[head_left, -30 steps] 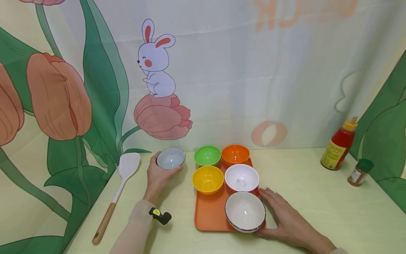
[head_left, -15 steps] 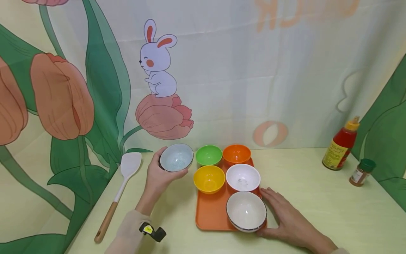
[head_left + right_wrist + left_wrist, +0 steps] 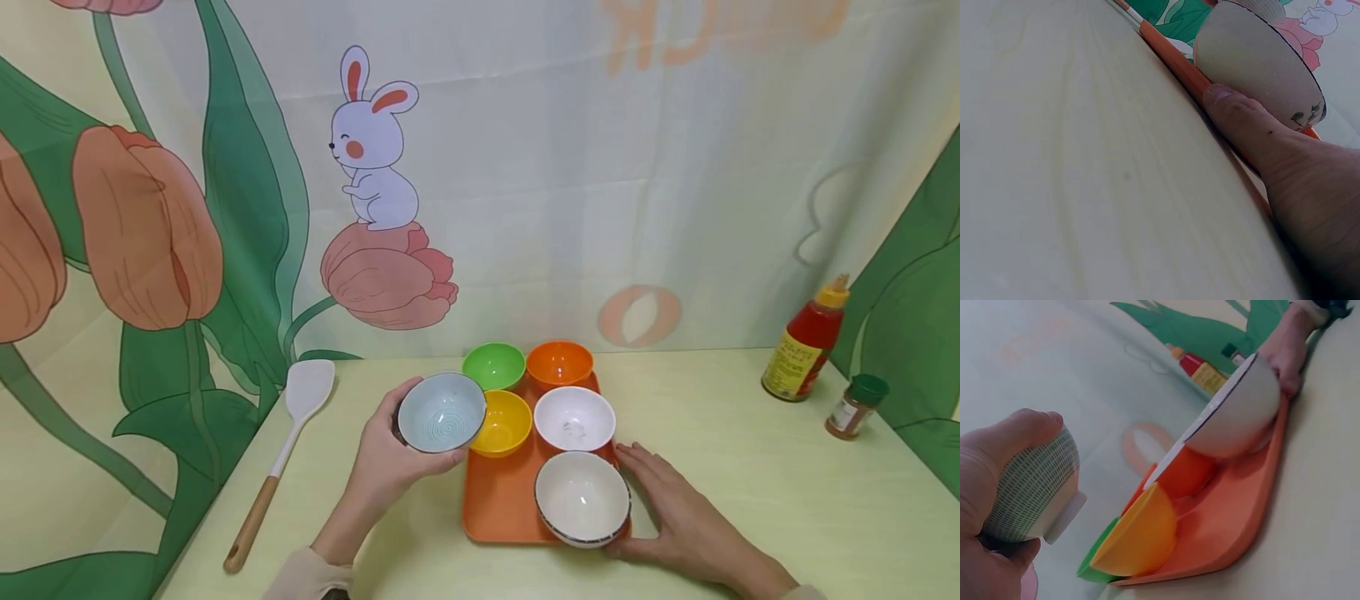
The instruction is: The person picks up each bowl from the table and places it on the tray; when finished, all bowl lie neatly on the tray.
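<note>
My left hand (image 3: 389, 457) grips a pale blue bowl (image 3: 442, 414) by its side, thumb in front. The bowl is raised, tilted and covers part of the yellow bowl (image 3: 504, 423) in the head view; its patterned outside (image 3: 1038, 487) and foot show in the left wrist view. An orange tray (image 3: 498, 512) carries the yellow bowl, a green bowl (image 3: 493, 365), an orange bowl (image 3: 559, 363), a white bowl (image 3: 574, 418) and a cream, dark-rimmed bowl (image 3: 582, 497). My right hand (image 3: 682, 525) rests along the tray's right edge beside the cream bowl, thumb and fingers spread.
A white spatula (image 3: 288, 442) with a wooden handle lies at the left of the table. A red sauce bottle (image 3: 806, 342) and a green-capped spice jar (image 3: 855, 408) stand at the right. A printed curtain (image 3: 525, 192) hangs behind the table.
My left hand has lifted the pale blue bowl from the table's back left and carried it right and nearer, over the yellow bowl's left side. The right hand stays at the tray.
</note>
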### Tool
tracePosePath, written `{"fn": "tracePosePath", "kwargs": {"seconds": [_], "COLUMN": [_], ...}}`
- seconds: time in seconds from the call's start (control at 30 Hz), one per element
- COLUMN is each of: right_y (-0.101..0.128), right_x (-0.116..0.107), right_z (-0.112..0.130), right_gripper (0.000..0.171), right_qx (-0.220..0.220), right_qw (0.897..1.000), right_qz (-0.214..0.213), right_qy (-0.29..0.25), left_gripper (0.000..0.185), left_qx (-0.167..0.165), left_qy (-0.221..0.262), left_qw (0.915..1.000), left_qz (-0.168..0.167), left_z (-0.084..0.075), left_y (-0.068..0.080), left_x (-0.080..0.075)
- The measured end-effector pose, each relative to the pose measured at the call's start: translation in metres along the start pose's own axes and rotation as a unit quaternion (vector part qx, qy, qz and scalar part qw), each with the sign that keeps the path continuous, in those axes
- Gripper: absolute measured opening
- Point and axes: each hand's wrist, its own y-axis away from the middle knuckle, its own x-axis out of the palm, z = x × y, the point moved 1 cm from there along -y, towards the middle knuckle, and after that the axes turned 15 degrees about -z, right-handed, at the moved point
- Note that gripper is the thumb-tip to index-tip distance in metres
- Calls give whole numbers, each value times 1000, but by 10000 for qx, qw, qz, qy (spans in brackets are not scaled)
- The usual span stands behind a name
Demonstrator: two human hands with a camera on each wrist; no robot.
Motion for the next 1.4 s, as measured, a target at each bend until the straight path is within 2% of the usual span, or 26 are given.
{"fn": "tracePosePath", "kwargs": {"seconds": [0.3,0.57,0.8,1.03,1.4], "right_y": [-2,0,1,0,0], "right_x": [-1,0,0,0,1], "right_z": [1,0,0,1,1], "right_gripper": [122,121,122,122,123], "right_qx": [62,-65,-27,12,96], "right_qw": [9999,10000,10000,10000,9999], "right_qz": [85,-61,-43,16,73], "right_qy": [18,8,0,-11,-21], "left_gripper": [109,109,111,112,116], "left_qx": [-163,-254,-269,-191,4], "left_qy": [-164,-452,-625,-619,-791], "left_qw": [9992,9969,9944,9951,9940], "left_qz": [317,594,806,741,757], "left_z": [14,34,43,52,54], "left_y": [35,55,63,68,69], "left_x": [14,24,31,33,33]}}
